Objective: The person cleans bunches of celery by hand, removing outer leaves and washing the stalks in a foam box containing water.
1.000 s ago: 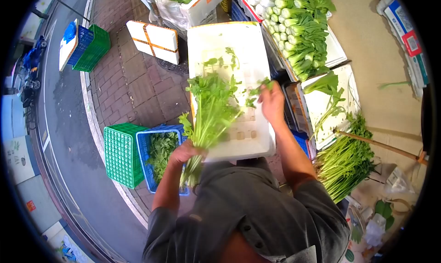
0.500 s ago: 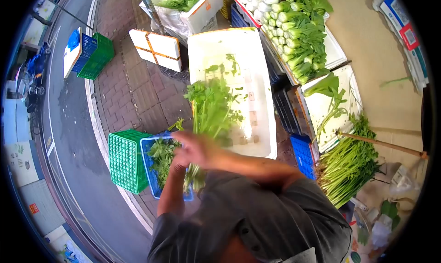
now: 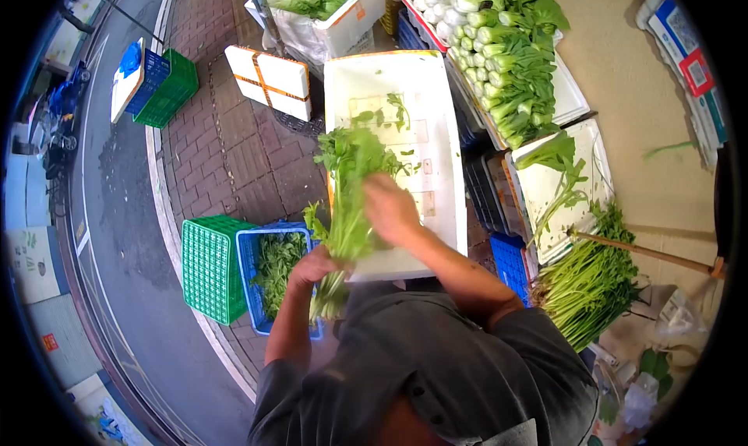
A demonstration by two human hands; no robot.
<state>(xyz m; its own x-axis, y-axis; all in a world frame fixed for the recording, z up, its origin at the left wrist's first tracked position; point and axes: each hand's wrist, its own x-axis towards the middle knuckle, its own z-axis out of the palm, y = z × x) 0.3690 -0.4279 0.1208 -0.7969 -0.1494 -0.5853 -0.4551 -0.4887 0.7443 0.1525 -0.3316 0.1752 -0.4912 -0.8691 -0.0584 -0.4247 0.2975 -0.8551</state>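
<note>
My left hand (image 3: 315,265) is closed around the lower stems of a bunch of leafy celery (image 3: 348,204). The leafy end points away from me, over the near left part of a white foam box (image 3: 455,158), and the cut ends hang down by my shirt. Against the right side of the leaves is my right hand (image 3: 389,210); motion blurs its fingers, so their grip is unclear. Loose leaf scraps (image 3: 397,111) lie on the box floor. Below and left of my left hand stands a blue crate (image 3: 246,251) holding cut greens (image 3: 279,271).
Beside the blue crate is a green crate (image 3: 214,267). A white foam lid (image 3: 269,80) stands beyond on the brick pavement. Stacked bok choy (image 3: 499,64) and a pile of celery (image 3: 588,282) are on the right, with a wooden stick (image 3: 647,251) across the pile.
My right hand has moved from beside my left hand, forward and right, to the leaves of the bunch. My left hand stays on the stems.
</note>
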